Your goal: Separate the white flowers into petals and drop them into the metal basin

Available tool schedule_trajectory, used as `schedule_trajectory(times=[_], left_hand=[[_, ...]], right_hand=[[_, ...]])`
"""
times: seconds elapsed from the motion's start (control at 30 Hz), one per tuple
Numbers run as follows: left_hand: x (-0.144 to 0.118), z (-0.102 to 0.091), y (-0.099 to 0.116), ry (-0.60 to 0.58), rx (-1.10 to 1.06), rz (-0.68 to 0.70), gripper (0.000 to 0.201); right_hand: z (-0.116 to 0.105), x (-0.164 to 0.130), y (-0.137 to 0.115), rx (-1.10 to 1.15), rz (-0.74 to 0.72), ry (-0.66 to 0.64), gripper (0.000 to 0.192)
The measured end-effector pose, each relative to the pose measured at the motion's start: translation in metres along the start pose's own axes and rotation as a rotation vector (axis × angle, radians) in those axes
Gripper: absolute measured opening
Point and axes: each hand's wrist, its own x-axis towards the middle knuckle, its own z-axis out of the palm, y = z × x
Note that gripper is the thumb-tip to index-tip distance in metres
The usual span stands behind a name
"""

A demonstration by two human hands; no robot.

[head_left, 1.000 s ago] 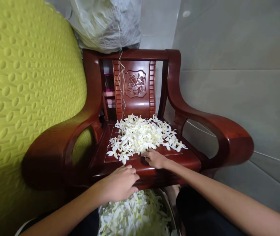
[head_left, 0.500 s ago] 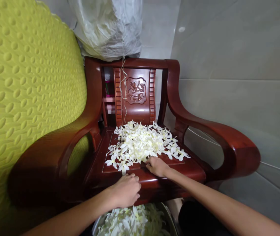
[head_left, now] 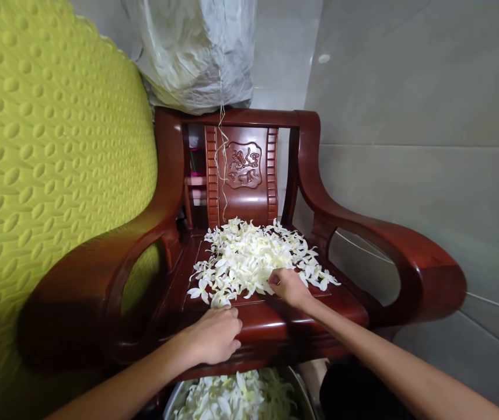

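A loose pile of white flowers covers much of the dark red wooden seat in front of me. At the pile's near right edge is my right hand, its thumb and fingers curled into a pinch beside the petals. Whether a flower is between those fingertips is unclear. My left hand is closed over the seat's front edge, just below a flower at the pile's near left. Its fingertips and anything in them are hidden. Below the seat edge, a metal basin holds many more white flowers.
The wooden armchair has broad curved arms on both sides. A yellow bumpy mat stands along the left. Above the chair's back is a large whitish bag with string hanging down. Grey tiled wall borders the right.
My right hand has moved slightly right and up along the pile's edge. My left hand has shifted a little to the left. The view has tilted slightly.
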Motion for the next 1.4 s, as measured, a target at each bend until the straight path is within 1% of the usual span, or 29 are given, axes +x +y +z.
schedule_trajectory(times=[0.13, 0.27, 0.37, 0.47, 0.63, 0.77, 0.87, 0.97, 1.03, 1.07, 1.13, 1.23, 1.33, 1.4], left_hand=[[0.001, 0.001, 0.001, -0.012, -0.008, -0.003, 0.024], [0.001, 0.001, -0.003, -0.016, -0.025, -0.019, 0.025], [0.0, 0.003, -0.005, -0.029, -0.049, -0.029, 0.026], [-0.002, 0.006, -0.007, -0.048, -0.082, -0.038, 0.029], [-0.002, 0.009, -0.006, -0.072, -0.164, -0.067, 0.032], [0.002, 0.006, -0.005, -0.028, -0.276, -0.118, 0.027], [0.007, 0.001, -0.012, 0.036, -0.411, -0.196, 0.028], [0.015, -0.006, -0.024, 0.065, -0.627, -0.269, 0.042], [0.02, -0.011, -0.03, 0.06, -0.807, -0.277, 0.056], [0.022, -0.013, -0.031, 0.057, -0.894, -0.272, 0.059], [0.025, -0.018, -0.03, 0.062, -1.041, -0.26, 0.057], [0.026, -0.024, -0.023, 0.103, -1.175, -0.258, 0.05], [0.026, -0.026, -0.019, 0.135, -1.228, -0.252, 0.045], [0.026, -0.026, -0.019, 0.132, -1.231, -0.242, 0.042]], right_hand=[[-0.002, -0.001, -0.003, 0.08, -0.026, 0.067, 0.019], [-0.012, -0.004, -0.009, 0.206, -0.077, 0.181, 0.007], [-0.02, -0.005, -0.011, 0.303, -0.089, 0.254, 0.016], [-0.027, -0.006, -0.01, 0.397, -0.092, 0.288, 0.017], [-0.034, -0.009, -0.007, 0.521, -0.093, 0.32, 0.011], [-0.033, -0.013, -0.005, 0.629, -0.109, 0.286, 0.01], [-0.031, -0.019, -0.007, 0.708, -0.14, 0.239, 0.009], [-0.03, -0.027, -0.012, 0.763, -0.181, 0.193, 0.008], [-0.03, -0.032, -0.015, 0.784, -0.2, 0.168, 0.009], [-0.03, -0.033, -0.017, 0.791, -0.208, 0.158, 0.009], [-0.031, -0.035, -0.02, 0.799, -0.223, 0.142, 0.01], [-0.033, -0.035, -0.025, 0.796, -0.25, 0.125, 0.009], [-0.035, -0.036, -0.029, 0.784, -0.291, 0.076, 0.007], [-0.035, -0.038, -0.031, 0.774, -0.305, 0.02, 0.013]])
